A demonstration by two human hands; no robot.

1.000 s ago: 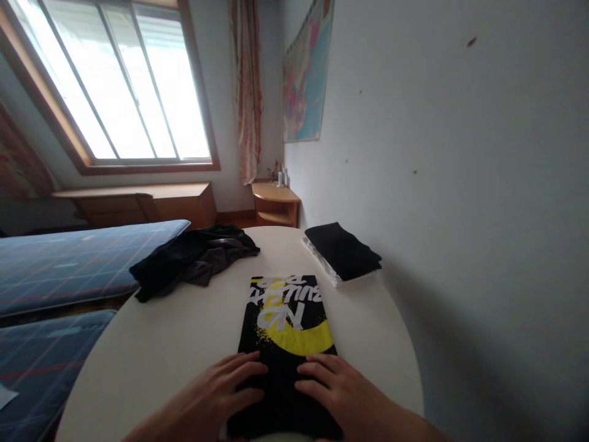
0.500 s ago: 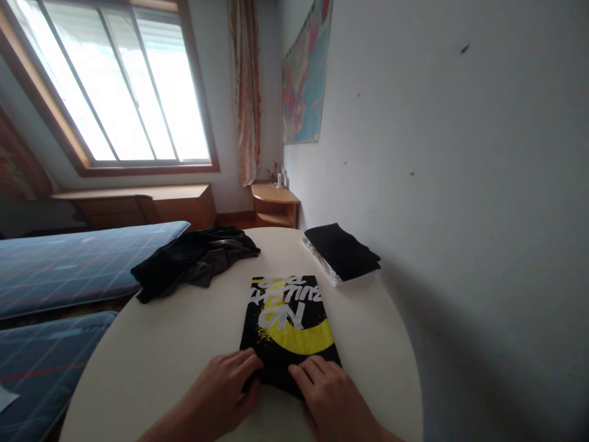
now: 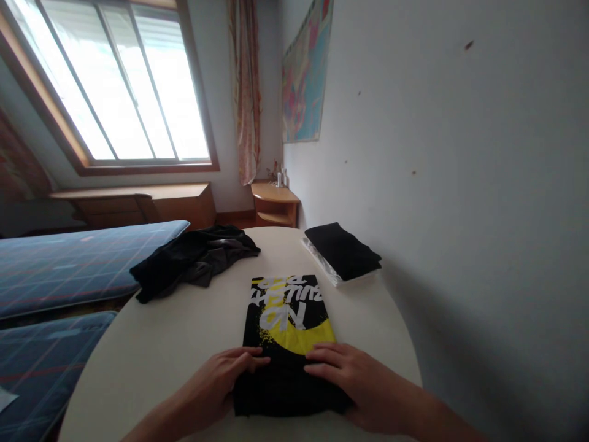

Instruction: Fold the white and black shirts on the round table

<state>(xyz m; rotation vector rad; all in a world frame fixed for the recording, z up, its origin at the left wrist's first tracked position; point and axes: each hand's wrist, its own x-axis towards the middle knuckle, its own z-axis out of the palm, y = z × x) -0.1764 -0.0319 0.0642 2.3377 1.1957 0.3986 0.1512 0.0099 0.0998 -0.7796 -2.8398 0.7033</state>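
A folded black shirt (image 3: 288,377) with a yellow patch and white lettering lies lengthwise in front of me on the round white table (image 3: 184,350). My left hand (image 3: 237,368) rests on its left edge, fingers stretched out over the plain black part. From the other side, my right hand (image 3: 345,374) lays its extended fingers across the cloth just below the yellow area. Both thumbs are mostly hidden. The shirt's near edge shows between my wrists, slightly uneven.
Toward the back left is a crumpled black and dark grey garment (image 3: 197,258). Folded black cloth (image 3: 343,250) lies on white folded cloth (image 3: 334,276) at the right, near the wall (image 3: 483,215). Blue plaid mattresses (image 3: 69,264) stand left of the table.
My fingers have gone from gripping the shirt's near end to lying flatter on top. My right hand has shifted outward, and more of the shirt's plain black near part shows.
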